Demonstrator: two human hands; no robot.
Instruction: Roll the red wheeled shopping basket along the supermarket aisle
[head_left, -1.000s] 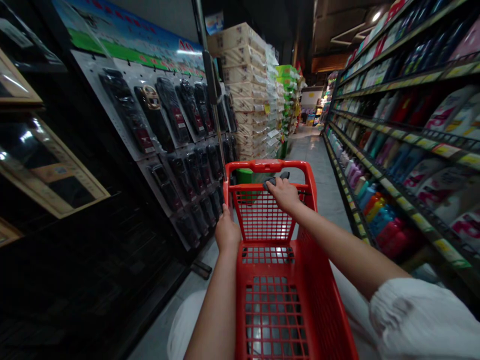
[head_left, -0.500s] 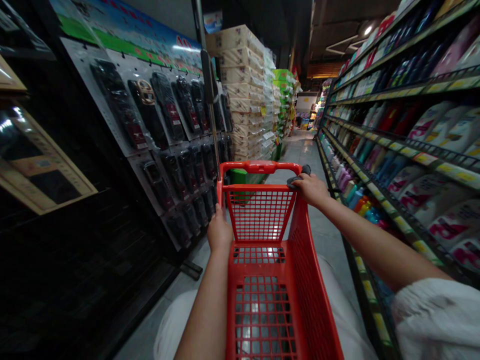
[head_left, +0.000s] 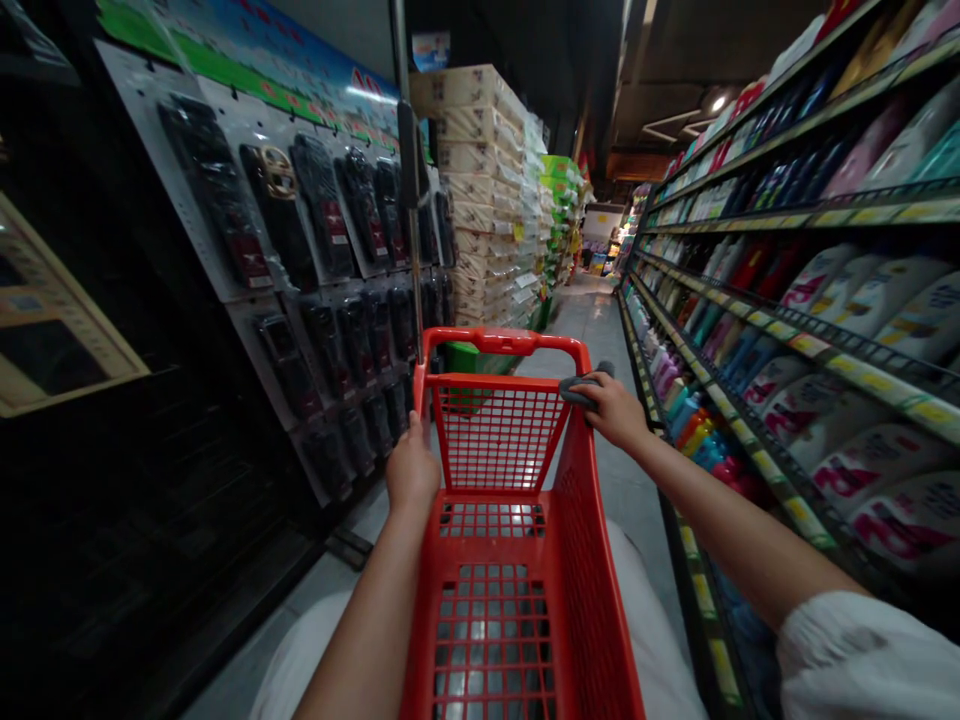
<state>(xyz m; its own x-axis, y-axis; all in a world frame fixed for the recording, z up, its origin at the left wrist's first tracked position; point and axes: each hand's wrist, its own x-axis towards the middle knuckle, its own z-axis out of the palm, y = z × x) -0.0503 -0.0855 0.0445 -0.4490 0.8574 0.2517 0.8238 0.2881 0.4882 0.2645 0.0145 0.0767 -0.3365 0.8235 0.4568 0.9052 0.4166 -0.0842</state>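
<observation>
A red plastic shopping cart (head_left: 487,545) with grid panels stands in front of me, its basket bare inside. My left hand (head_left: 412,470) is closed round the cart's left rim, just under the handle frame; the fingertips are mostly hidden behind it. On the right rim, my right hand (head_left: 611,405) presses a dark grey cloth (head_left: 581,390) against the red plastic, fingers bent over it. The cloth is bunched, and part of it sticks out past the fingers.
To the left, a rack (head_left: 330,230) of dark packaged goods hangs beside a metal pole (head_left: 409,180). Stacked wrapped packs (head_left: 484,170) rise behind the cart. Shelves of bottles (head_left: 840,290) line the right side. A tiled aisle (head_left: 589,310) runs between them into the distance.
The cart and both hands sit slightly further left in the view, and more of the right shelves shows. My right hand and the cloth have shifted slightly down along the rim.
</observation>
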